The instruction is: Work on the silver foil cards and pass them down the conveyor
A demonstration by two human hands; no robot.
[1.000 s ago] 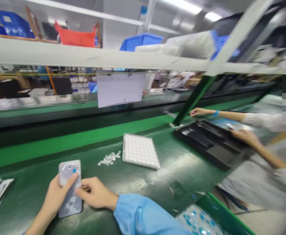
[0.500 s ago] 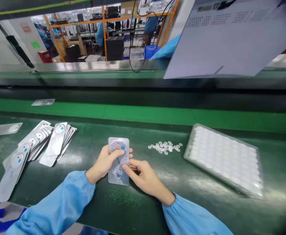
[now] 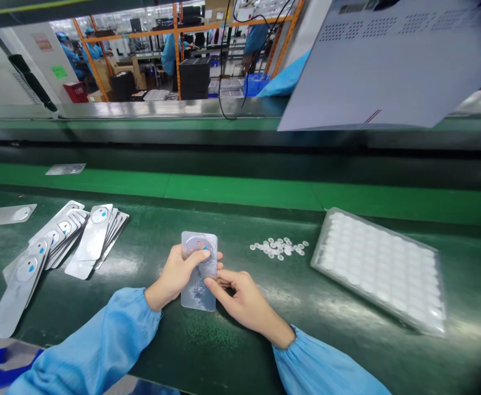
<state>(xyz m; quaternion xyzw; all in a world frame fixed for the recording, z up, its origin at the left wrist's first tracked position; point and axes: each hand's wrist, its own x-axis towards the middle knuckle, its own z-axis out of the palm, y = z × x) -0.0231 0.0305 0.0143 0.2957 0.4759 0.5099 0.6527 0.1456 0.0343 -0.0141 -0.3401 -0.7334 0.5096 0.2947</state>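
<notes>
Since a second ago the view has swung left, bringing two piles of similar panels [image 3: 94, 244] fully into sight and leaving the black tray and the neighbouring worker out of it. Since the last half-second the grip has barely changed; the left thumb now covers part of the blue dot.

Nearest are the blue sleeves [image 3: 100, 334], gathered at both wrists. The left hand [image 3: 175, 277] clasps a grey panel [image 3: 198, 299] near its top: the thumb lies across the face, just below the round recess, and the fingers run behind, their tips showing past the right edge. The right hand [image 3: 244, 303] pinches that same edge lower down, thumb on the face, its other fingers curled close together beside it. The panel's upper part sits between the left thumb and fingers, while its cloudy lower part extends below the left hand.

Beyond the hands, on the dark green table [image 3: 162, 219], the piles fan out at left; to the right, small clear discs [image 3: 280, 249] lie scattered beside a clear tray [image 3: 357, 289] of white pieces. Farther, another panel rests on a bright green strip [image 3: 240, 189]. A white sheet [image 3: 380, 71] hangs above, and orange racking [image 3: 178, 55] stands in the background.
</notes>
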